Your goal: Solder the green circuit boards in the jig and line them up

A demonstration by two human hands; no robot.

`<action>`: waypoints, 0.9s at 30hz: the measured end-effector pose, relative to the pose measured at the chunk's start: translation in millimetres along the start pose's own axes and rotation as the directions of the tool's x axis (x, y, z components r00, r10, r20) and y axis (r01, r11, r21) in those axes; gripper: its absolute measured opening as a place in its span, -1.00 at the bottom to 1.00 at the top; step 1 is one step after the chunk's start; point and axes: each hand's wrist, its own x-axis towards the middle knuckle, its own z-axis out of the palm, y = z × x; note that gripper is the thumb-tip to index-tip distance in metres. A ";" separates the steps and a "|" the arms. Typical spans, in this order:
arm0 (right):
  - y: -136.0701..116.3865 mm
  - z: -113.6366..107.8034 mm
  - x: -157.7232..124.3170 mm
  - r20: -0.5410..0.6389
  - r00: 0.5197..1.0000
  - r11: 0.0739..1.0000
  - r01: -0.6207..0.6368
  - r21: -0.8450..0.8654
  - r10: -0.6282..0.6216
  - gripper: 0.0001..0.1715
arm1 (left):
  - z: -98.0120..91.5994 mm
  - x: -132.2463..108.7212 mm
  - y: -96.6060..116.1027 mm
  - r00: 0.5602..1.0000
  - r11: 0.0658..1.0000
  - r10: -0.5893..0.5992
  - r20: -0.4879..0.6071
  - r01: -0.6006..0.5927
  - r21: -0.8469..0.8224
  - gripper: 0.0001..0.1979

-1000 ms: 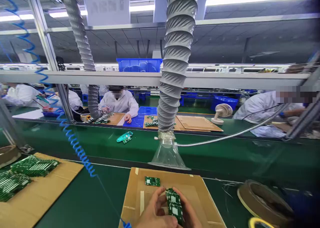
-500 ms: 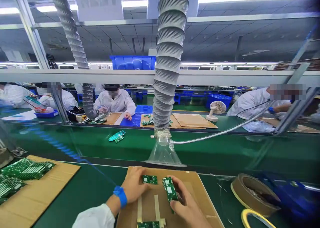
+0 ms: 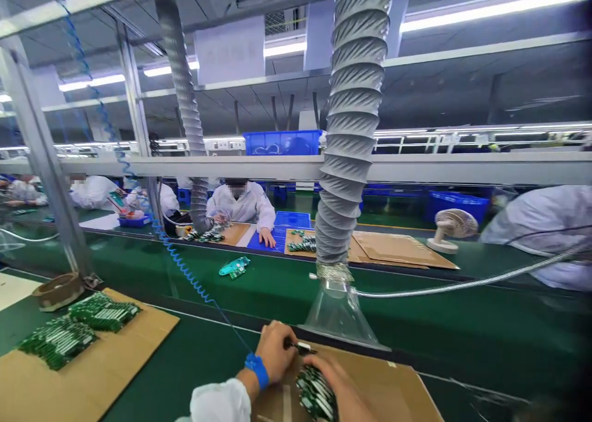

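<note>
No legible text anywhere; white hanging sign (image 3: 229, 58) above line too faint to read.

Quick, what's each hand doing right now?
Left hand: closed, pinching a small dark item, unclear what.
Right hand: closed around a stack of green circuit boards.

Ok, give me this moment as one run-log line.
left hand: pinching small item | right hand: holding green circuit boards | below: cardboard sheet
</note>
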 end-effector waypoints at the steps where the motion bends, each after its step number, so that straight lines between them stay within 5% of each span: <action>1: -10.6 -1.7 -0.4 0.030 0.999 0.998 -0.017 -0.055 0.018 0.00 | -0.8 2.5 -2.6 1.000 1.000 0.002 0.004 -0.002 -0.012 -0.78; 9: -47.2 -10.6 1.5 0.158 0.987 0.957 0.043 -0.286 0.003 0.08 | -2.6 7.0 -11.8 0.997 0.997 0.044 0.062 -0.041 -0.058 -0.79; 19: -12.6 9.4 4.5 0.140 0.986 0.939 0.129 -0.320 -0.087 0.11 | -6.3 2.2 -12.1 0.996 0.990 0.060 0.071 -0.050 -0.135 -0.81; 27: -9.4 6.0 2.7 0.063 0.998 0.984 0.027 -0.174 -0.016 0.15 | -10.1 -4.1 -10.7 0.995 0.947 0.071 0.072 -0.045 -0.317 -0.77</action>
